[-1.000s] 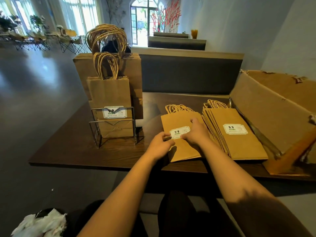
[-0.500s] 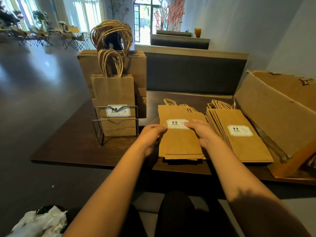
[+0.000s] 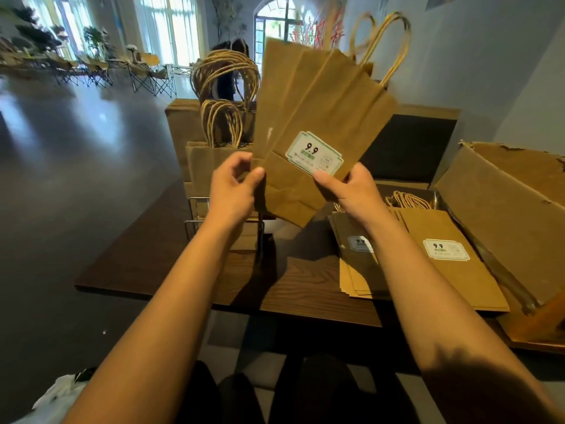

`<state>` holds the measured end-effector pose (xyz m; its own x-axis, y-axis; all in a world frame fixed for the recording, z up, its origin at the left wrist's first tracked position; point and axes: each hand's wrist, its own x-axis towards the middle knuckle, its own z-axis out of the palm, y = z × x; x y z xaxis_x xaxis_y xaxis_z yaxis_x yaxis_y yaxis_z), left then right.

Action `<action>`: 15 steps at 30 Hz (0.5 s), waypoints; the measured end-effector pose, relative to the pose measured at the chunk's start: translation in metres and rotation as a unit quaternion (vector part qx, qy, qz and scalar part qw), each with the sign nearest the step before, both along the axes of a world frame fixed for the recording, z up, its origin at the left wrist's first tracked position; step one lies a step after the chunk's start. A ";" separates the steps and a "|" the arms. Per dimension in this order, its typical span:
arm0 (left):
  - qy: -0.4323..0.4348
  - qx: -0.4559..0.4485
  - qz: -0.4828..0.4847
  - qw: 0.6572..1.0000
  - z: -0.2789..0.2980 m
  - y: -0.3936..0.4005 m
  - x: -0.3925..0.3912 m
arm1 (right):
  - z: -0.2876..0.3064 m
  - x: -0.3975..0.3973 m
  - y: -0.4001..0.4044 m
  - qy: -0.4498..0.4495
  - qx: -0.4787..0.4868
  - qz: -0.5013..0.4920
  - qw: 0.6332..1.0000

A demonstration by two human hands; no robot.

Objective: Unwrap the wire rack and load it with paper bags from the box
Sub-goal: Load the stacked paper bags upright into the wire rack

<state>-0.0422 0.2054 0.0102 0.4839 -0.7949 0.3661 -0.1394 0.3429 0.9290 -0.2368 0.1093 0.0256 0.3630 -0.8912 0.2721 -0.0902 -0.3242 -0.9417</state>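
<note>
Head view: both hands hold up a small sheaf of flat paper bags (image 3: 318,117) above the worktop (image 3: 293,280), tilted to the right, handles uppermost. At least two bags show in the sheaf by their offset edges; the exact count cannot be told. One white label (image 3: 314,153) reading "9.9" faces the camera. The left hand (image 3: 234,186) pinches the sheaf's lower left edge between thumb and curled fingers. The right hand (image 3: 351,186) grips the lower right edge, thumb pressed on the front just below the label.

Behind the left hand stands one wire rack (image 3: 195,214), already holding upright bags (image 3: 201,160) in two rows, the rear ones taller; their number is too bunched to count.

On the worktop to the right lie two flat stacks (image 3: 449,261) of bags side by side, each with one label on top; the nearer stack is partly hidden by the right forearm. One open cardboard box (image 3: 504,209) lies just beside them at the far right.

At the lower left corner is some crumpled white wrapping (image 3: 58,396).
</note>
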 end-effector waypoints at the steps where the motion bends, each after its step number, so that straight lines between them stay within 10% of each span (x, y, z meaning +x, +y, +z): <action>1: 0.013 -0.012 0.017 1.000 0.002 0.002 0.009 | 0.004 0.009 0.002 0.015 -0.026 0.003 1.000; 15: -0.094 -0.026 0.074 0.992 0.006 0.013 0.089 | 0.021 0.129 -0.007 0.126 -0.172 0.024 0.977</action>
